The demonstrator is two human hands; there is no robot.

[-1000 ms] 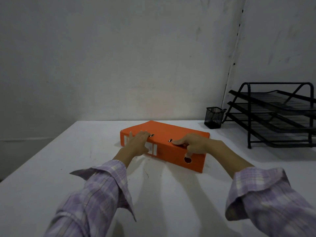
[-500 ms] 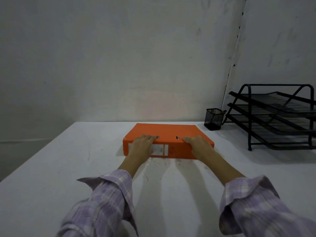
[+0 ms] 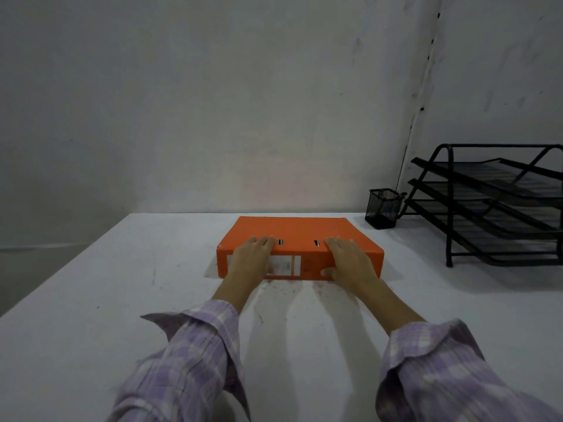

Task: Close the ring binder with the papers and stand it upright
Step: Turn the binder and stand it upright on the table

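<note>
An orange ring binder [image 3: 297,231] lies flat and closed on the white table [image 3: 91,300], its spine with a white label facing me. My left hand [image 3: 251,258] grips the left part of the spine, fingers over the top cover. My right hand [image 3: 350,261] grips the right part of the spine, fingers on the cover and thumb against the spine face. Two metal slots show on the cover between my hands. No papers are visible.
A black mesh pen cup [image 3: 382,208] stands at the back right by the wall. A black wire three-tier letter tray [image 3: 499,205] fills the right side. The grey wall runs along the table's far edge, just behind the binder.
The binder has turned from an angled position to square with the table edge, spine toward me. Both hands stayed on its near edge and shifted slightly apart.
</note>
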